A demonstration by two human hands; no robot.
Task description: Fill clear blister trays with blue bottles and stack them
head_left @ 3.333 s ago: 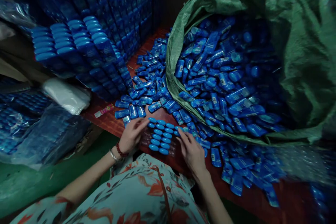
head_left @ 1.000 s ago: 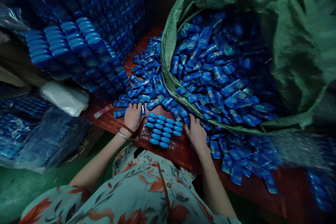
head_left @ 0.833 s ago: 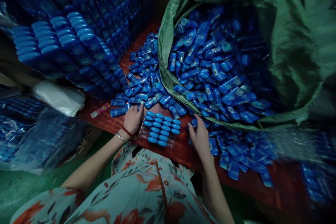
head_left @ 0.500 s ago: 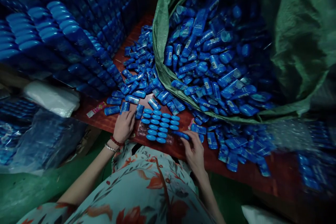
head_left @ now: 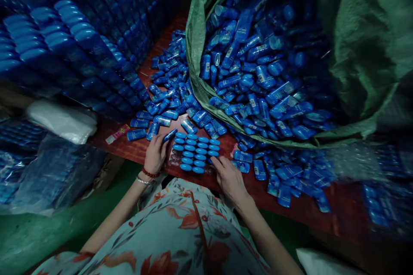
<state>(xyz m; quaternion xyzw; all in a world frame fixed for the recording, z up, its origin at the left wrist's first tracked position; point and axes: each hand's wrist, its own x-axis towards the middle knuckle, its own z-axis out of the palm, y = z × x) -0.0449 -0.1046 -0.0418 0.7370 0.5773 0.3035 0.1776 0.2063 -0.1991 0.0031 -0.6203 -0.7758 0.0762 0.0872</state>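
Rows of upright blue bottles (head_left: 194, 152) stand close together at the front edge of the red-brown table (head_left: 129, 150), their oval tops facing up. My left hand (head_left: 156, 153), with bracelets at the wrist, grips a tilted blue bottle (head_left: 170, 135) just left of the rows. At the right side of the rows, my right hand (head_left: 227, 175) is closed on a blue bottle that its fingers mostly hide. Loose blue bottles (head_left: 138, 134) lie beyond and left of my left hand.
A big green sack (head_left: 197, 51) full of blue bottles fills the back right. Stacked blue bottles (head_left: 64, 38) rise at the left. More loose bottles (head_left: 287, 176) lie right of my right hand, and a pink packet (head_left: 117, 133) at the left edge.
My right hand has moved left with its bottle, up against the rows. The bottle at my left hand has been taken up and tilted.
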